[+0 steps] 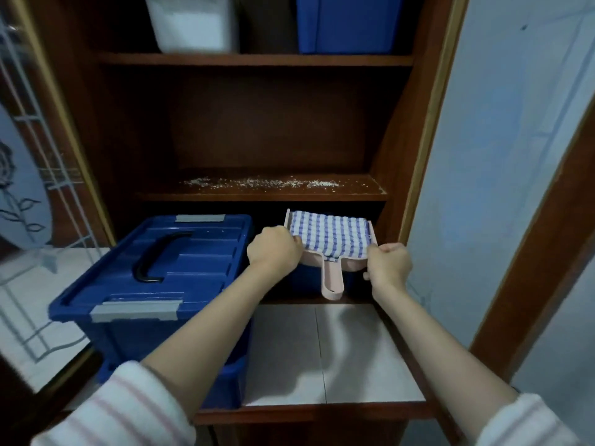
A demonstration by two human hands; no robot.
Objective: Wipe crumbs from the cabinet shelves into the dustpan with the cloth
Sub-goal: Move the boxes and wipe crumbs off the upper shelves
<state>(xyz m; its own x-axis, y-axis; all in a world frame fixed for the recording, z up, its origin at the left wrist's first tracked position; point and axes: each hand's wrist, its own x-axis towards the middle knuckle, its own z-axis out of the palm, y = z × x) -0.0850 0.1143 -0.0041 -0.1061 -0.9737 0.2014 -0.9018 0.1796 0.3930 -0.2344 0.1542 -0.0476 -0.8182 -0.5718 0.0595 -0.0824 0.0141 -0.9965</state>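
A pink dustpan [333,280] hangs in the air below the middle shelf, its handle pointing toward me. A blue-and-white checked cloth [331,235] lies folded inside its pan. My left hand [273,247] grips the pan's left edge together with the cloth's corner. On the opposite side my right hand [388,263] grips the right edge. Pale crumbs [257,182] are scattered in a band along the middle shelf [260,197], just above the dustpan.
A blue lidded storage box [154,268] with a black handle fills the left of the lower shelf. A white bin [193,24] and a blue bin [351,24] stand on the top shelf. The open glass cabinet door [29,188] is at the left, a wall at the right.
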